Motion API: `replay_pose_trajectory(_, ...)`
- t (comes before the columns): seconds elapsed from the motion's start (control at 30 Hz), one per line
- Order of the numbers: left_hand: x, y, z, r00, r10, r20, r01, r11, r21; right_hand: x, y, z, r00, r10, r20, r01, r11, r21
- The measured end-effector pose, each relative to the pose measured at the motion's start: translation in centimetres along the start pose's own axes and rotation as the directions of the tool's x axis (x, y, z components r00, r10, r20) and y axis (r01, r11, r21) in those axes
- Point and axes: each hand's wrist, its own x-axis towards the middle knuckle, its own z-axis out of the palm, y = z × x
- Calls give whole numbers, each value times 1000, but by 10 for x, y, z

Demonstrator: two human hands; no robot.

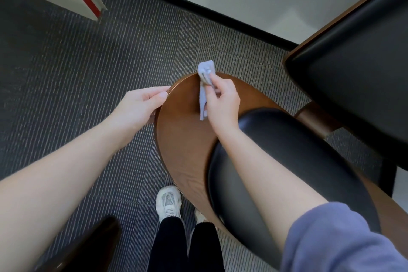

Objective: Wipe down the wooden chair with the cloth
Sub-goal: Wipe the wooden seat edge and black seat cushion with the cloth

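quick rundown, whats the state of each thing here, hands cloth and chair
brown curved wooden chair: standing, left hand on its rim
black padded seat: glossy, cloth not on it
small pale blue-grey cloth: bunched, at the chair's top edge
left hand: gripping the chair's rim
right hand: pinching the cloth

No text, label, brand, number or sign can be read anywhere in the view.
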Motion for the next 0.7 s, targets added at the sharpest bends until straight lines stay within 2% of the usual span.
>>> replay_pose_trajectory(0.07,-2,-2,-7,998,-35,48,35,999,2,4,-5,2,994,92,-53,-90,995,47)
replay_pose_trajectory(0.13,-3,-3,-11,996,-75,38,76,997,-19,-8,-15,11,996,57,-64,-52,997,64)
replay_pose_trajectory(0.23,-2,-2,-14,989,-144,30,144,990,9,-45,-24,20,999,-43,28,40,994,104)
replay_pose_trajectory(0.3,0,1,-15,983,-179,34,178,984,30,-55,-22,18,996,-47,71,40,995,86)
replay_pose_trajectory(0.4,1,3,-16,975,-219,26,218,976,28,-40,-22,15,999,25,28,-27,998,60)
replay_pose_trajectory(0.47,0,2,-16,975,-220,20,219,975,27,-37,-27,18,999,47,10,-47,995,92)
replay_pose_trajectory(0.63,-12,-11,-18,978,-197,71,201,978,-55,-83,-19,21,992,28,126,-40,994,97)
replay_pose_trajectory(0.7,-17,-16,-18,976,-207,68,212,974,-78,-83,-15,19,992,61,111,-73,991,109)
